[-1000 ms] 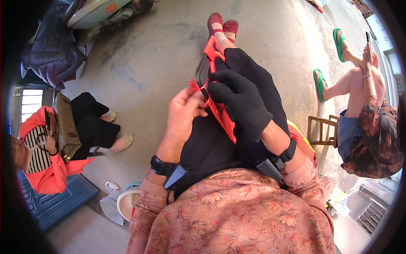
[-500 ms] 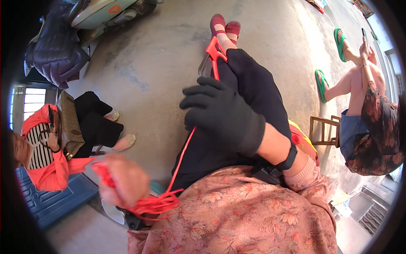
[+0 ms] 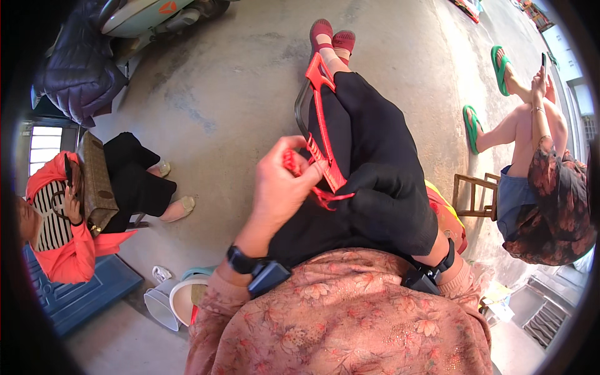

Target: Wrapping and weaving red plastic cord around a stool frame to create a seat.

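Observation:
Across my lap lies a long, narrow frame (image 3: 324,122), partly a bare dark rod and partly covered in red, with a red triangular top near my shins. Its near end carries several red strands side by side. My bare left hand (image 3: 284,187) is closed on a bundle of red cord (image 3: 290,161), thumb and forefinger pinched beside the frame's near end. In a black glove, my right hand (image 3: 390,203) is closed at the other side of that end. A red strand (image 3: 334,196) runs between the hands to the glove's fingertips; the glove hides its end.
On the left sits a person with a brown bag (image 3: 97,181); on the right, another on a wooden stool (image 3: 476,195) holds a phone. A scooter (image 3: 144,19) stands at the upper left. White buckets (image 3: 183,300) are by my left elbow.
My left hand has swung up from the lower left to the frame's near end, carrying the cord. My gloved right hand has drawn back down and right, uncovering the frame.

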A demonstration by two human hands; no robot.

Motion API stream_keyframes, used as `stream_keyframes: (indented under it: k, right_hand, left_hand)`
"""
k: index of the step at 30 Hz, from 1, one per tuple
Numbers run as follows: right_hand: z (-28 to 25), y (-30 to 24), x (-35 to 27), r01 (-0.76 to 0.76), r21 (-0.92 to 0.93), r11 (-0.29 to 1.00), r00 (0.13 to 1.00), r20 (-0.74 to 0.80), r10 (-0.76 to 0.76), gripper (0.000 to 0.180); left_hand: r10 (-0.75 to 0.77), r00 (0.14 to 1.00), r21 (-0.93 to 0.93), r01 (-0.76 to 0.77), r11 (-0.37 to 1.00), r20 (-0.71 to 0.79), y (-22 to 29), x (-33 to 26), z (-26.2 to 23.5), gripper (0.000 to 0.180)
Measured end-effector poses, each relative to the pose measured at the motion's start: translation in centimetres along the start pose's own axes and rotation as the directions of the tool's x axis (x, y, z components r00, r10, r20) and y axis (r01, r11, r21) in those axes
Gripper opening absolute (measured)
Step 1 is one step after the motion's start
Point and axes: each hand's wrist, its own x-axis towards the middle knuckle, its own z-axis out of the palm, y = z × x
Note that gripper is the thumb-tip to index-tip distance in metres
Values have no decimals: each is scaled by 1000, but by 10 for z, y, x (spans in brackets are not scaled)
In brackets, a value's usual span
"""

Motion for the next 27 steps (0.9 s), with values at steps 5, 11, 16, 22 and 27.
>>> stream_keyframes:
  k: [5, 11, 16, 22, 27]
  right_hand:
    - [0, -15, -13, -3, 105, 994, 996, 87, -6, 6]
    - [-39, -38, 22, 159, -123, 980, 960, -215, -182, 33]
    - [-54, -28, 79, 101, -761, 641, 840, -280, -464, 36]
    - [-27, 26, 87, 24, -737, 675, 958, -177, -227, 17]
    - [-29, 5, 79, 101, -371, 923, 926, -303, -223, 20]
  left_hand:
    - [0, 998, 128, 7, 992, -57, -12, 5, 18, 32]
    - [-123, 991, -679, 120, 724, 44, 5, 13, -38, 28]
    - [2, 993, -573, -72, 816, -122, 5, 26, -58, 24]
    - [-68, 997, -68, 71, 995, 44, -15, 27, 0, 13]
    - [92, 987, -253, -122, 960, -129, 1, 22, -8, 15]
